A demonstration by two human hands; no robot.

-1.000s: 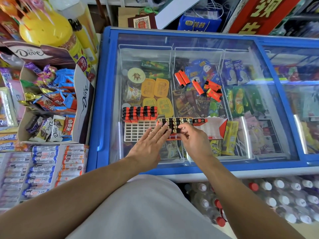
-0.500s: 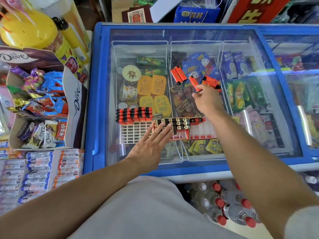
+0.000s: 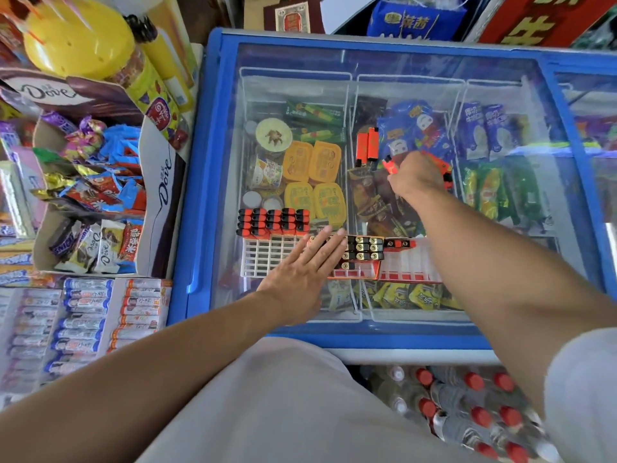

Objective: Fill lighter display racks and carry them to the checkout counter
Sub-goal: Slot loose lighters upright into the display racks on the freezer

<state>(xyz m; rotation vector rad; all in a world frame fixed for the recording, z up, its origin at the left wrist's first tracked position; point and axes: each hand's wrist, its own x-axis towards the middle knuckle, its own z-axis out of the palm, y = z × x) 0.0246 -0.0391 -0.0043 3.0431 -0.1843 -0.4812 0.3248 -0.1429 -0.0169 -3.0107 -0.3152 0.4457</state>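
Two display racks lie on the glass lid of the blue freezer (image 3: 213,182). The white rack (image 3: 267,257) on the left has one filled row of orange-and-black lighters (image 3: 272,222). The red rack (image 3: 394,265) to its right is partly filled. My left hand (image 3: 300,272) lies flat, fingers spread, on the red rack's left end. Farther back, my right hand (image 3: 415,177) is closed around an orange lighter (image 3: 390,166) among loose ones. Two loose orange lighters (image 3: 366,146) lie just left of it, and more (image 3: 442,168) show behind the hand.
A Dove candy box (image 3: 100,202) and a yellow-lidded jar (image 3: 80,38) stand to the left of the freezer. Boxed tubes (image 3: 83,315) lie at lower left. Red-capped water bottles (image 3: 467,406) sit on the floor under the freezer's front edge.
My right hand left the red rack, reached back to the loose orange lighters and closed on one. My left hand stayed flat on the rack.
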